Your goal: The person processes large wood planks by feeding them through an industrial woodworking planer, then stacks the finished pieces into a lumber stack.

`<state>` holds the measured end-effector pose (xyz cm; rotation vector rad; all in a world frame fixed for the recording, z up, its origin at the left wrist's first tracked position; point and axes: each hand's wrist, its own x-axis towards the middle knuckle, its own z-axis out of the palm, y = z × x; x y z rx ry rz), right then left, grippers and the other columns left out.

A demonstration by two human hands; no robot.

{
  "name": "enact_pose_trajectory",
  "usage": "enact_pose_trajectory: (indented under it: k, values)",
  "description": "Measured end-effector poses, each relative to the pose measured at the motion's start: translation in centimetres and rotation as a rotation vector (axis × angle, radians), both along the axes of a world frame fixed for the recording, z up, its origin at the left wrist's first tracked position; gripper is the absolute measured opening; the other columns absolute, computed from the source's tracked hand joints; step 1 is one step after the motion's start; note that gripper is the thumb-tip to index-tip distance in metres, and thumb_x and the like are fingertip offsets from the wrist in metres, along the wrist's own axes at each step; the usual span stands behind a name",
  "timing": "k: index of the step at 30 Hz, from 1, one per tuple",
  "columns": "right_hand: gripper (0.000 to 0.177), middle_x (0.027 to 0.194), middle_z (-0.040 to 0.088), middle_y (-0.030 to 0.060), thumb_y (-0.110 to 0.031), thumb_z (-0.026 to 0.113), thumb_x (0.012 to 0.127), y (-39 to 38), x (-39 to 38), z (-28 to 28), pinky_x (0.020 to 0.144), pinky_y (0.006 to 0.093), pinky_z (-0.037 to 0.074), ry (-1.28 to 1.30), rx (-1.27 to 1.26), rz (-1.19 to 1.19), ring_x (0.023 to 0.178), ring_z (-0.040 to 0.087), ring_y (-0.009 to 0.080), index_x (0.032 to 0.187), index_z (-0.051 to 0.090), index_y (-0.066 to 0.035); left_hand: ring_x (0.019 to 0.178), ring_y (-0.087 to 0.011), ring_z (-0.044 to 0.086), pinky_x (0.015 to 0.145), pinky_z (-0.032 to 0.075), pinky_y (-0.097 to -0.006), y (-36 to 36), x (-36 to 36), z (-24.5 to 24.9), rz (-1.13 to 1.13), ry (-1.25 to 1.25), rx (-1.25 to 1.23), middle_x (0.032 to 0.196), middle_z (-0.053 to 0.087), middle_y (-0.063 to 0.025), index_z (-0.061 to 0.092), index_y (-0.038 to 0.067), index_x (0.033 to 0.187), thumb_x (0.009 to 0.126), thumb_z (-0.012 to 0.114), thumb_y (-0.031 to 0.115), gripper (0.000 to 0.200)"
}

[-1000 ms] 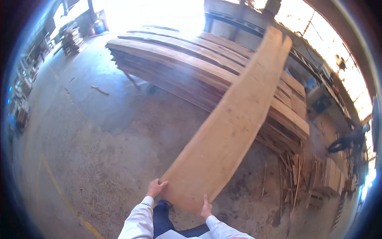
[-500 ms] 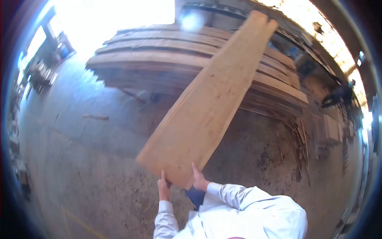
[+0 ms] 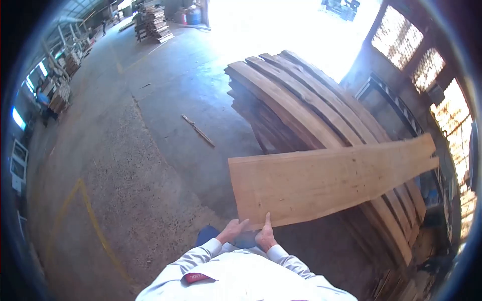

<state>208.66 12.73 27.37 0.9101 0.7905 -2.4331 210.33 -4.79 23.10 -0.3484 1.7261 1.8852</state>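
Observation:
A long, wide wooden plank (image 3: 321, 175) stretches from my hands to the right, its narrower, notched far end over a stack of boards (image 3: 306, 105). My left hand (image 3: 232, 232) grips the plank's near left corner, with the thumb on top. Close beside it, my right hand (image 3: 266, 236) holds the near edge, thumb pointing forward on the upper face. The fingers under the wood are hidden. Part of the plank lies across the stack in view; whether it touches the boards I cannot tell.
A thin wood strip (image 3: 198, 131) lies on the concrete floor (image 3: 125, 165). Another lumber pile (image 3: 151, 24) stands far back. A person (image 3: 44, 104) is at the far left, near stacked material. A metal frame (image 3: 389, 100) stands beyond the boards at right.
The view has swung left. The plank, which pointed away up the view, now points right, still in both hands. My hands are closer together at its near end.

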Motion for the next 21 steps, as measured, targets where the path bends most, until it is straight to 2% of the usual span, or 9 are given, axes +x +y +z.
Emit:
enact_pose_trajectory:
  k: [4,5,6,10,15,18,19,20,21]
  values:
    - [0.063,0.147,0.053,0.01,-0.053,0.051,0.103,-3.6,-7.5,-0.2,0.118,0.0455,0.035,0.074,-0.185,-0.021,0.133,0.049,0.0298,0.145,0.048,-0.007,0.085,-0.0172,0.068,0.074,0.054,-0.0343,-3.9,-8.7,1.5,-0.074,0.107,-0.019,0.097,0.074,-0.0128,0.069,-0.009,0.114,0.103,0.058,0.043,0.054]
    - [0.058,0.147,0.052,0.01,-0.048,0.051,0.105,-4.4,-9.4,-6.0,0.118,0.046,0.035,0.11,-0.24,-0.08,0.134,0.048,0.0291,0.145,0.048,-0.007,0.082,-0.0197,0.071,0.073,0.057,-0.0346,-5.2,-11.0,2.1,-0.118,0.113,-0.02,0.098,0.074,-0.0132,0.068,-0.009,0.117,0.104,0.058,0.037,0.048]
    - [0.057,0.147,0.052,0.0101,-0.047,0.051,0.105,-5.1,-11.2,-6.5,0.118,0.0459,0.035,0.1,-0.187,-0.091,0.134,0.048,0.029,0.146,0.047,-0.007,0.081,-0.0209,0.072,0.071,0.057,-0.035,-6.1,-13.4,2.4,-0.161,0.092,0.025,0.098,0.074,-0.0133,0.067,-0.008,0.117,0.104,0.057,0.034,0.046]
    - [0.054,0.147,0.054,0.0096,-0.044,0.05,0.107,-12.2,-21.8,-5.0,0.117,0.0443,0.036,0.114,-0.058,-0.216,0.134,0.05,0.0285,0.145,0.048,-0.007,0.072,-0.0238,0.074,0.065,0.06,-0.0358,-11.9,-25.1,-0.1,-0.306,0.109,0.142,0.094,0.073,-0.0148,0.064,-0.009,0.117,0.106,0.054,0.027,0.039]
    - [0.054,0.141,0.058,0.0104,-0.044,0.053,0.106,-14.3,-27.7,-2.7,0.114,0.0421,0.041,0.138,0.085,-0.241,0.13,0.054,0.0257,0.143,0.049,-0.006,0.068,-0.0238,0.073,0.062,0.06,-0.0348,-14.5,-33.1,4.3,-0.442,0.038,0.069,0.093,0.071,-0.0153,0.063,-0.007,0.114,0.106,0.054,0.029,0.038]
    - [0.055,0.137,0.059,0.0106,-0.045,0.056,0.104,-15.0,-29.8,0.2,0.109,0.0408,0.045,0.188,0.18,-0.277,0.127,0.056,0.0237,0.142,0.05,-0.005,0.066,-0.0232,0.072,0.059,0.059,-0.0326,-14.6,-36.1,5.3,-0.38,0.075,0.202,0.087,0.07,-0.0136,0.063,-0.006,0.112,0.107,0.054,0.03,0.037]
    - [0.056,0.136,0.06,0.0106,-0.045,0.057,0.104,-15.7,-33.9,1.2,0.107,0.0403,0.047,0.185,0.229,-0.273,0.126,0.057,0.0231,0.141,0.051,-0.004,0.063,-0.0201,0.069,0.056,0.056,-0.0309,-14.8,-40.6,5.3,-0.38,0.062,0.145,0.079,0.068,-0.0096,0.062,-0.005,0.112,0.107,0.053,0.03,0.036]
    - [0.055,0.135,0.06,0.0101,-0.045,0.058,0.103,-14.4,-30.7,0.4,0.105,0.0398,0.049,0.165,0.246,-0.319,0.124,0.059,0.0228,0.141,0.052,-0.004,0.062,-0.0195,0.068,0.055,0.055,-0.0306,-13.5,-37.2,5.6,-0.413,0.122,0.132,0.079,0.067,-0.0092,0.062,-0.005,0.113,0.107,0.052,0.03,0.037]
    - [0.054,0.134,0.061,0.0095,-0.044,0.059,0.103,-12.0,-23.0,-0.6,0.103,0.0394,0.051,0.138,0.251,-0.339,0.122,0.06,0.0224,0.14,0.052,-0.004,0.061,-0.0189,0.068,0.054,0.055,-0.0303,-11.0,-28.9,6.9,-0.423,0.175,0.106,0.079,0.067,-0.0088,0.062,-0.005,0.113,0.107,0.052,0.03,0.037]
